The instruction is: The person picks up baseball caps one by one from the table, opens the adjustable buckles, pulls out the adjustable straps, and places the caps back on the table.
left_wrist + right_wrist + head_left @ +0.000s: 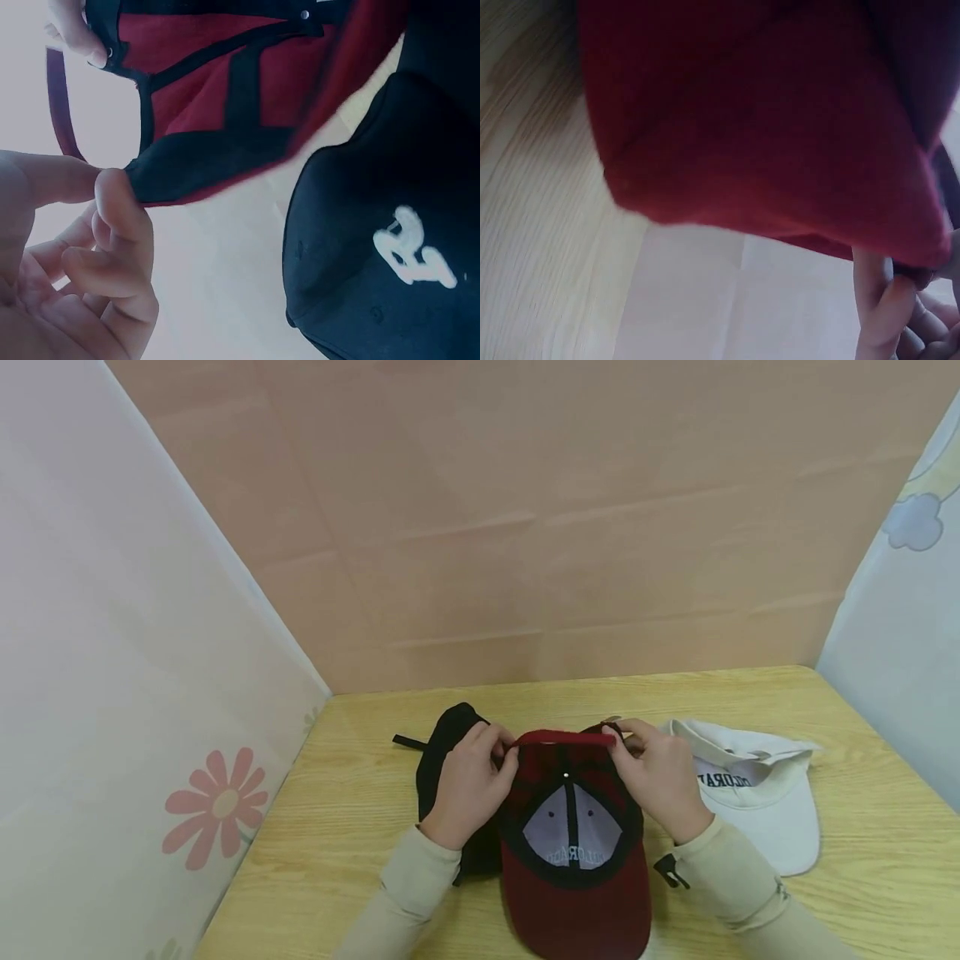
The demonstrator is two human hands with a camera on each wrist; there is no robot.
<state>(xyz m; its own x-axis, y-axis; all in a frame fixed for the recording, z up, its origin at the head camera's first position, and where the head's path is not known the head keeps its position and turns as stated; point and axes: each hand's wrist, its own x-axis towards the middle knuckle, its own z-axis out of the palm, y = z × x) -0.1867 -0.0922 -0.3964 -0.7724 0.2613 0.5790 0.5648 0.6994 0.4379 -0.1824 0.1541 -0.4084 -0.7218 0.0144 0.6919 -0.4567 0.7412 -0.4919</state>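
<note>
A dark red baseball cap [577,910] is held up in the head view, its brim toward me and its inside showing a pale front panel with black tape. My left hand [471,781] pinches the cap's back edge on the left, beside the strap. On the other side, my right hand [660,772] pinches that edge with thumb and fingers. The red back strap [566,738] stretches between both hands. In the left wrist view, thumb and finger grip the cap's dark inner band [202,165]. The right wrist view shows fingers [881,307] at the edge of the red crown.
A black cap [442,752] lies left of the red one, partly behind my left hand; white lettering shows on it in the left wrist view. A white cap [772,818] with dark letters lies at right on the wooden table [300,827]. A black buckle [670,870] shows near my right sleeve.
</note>
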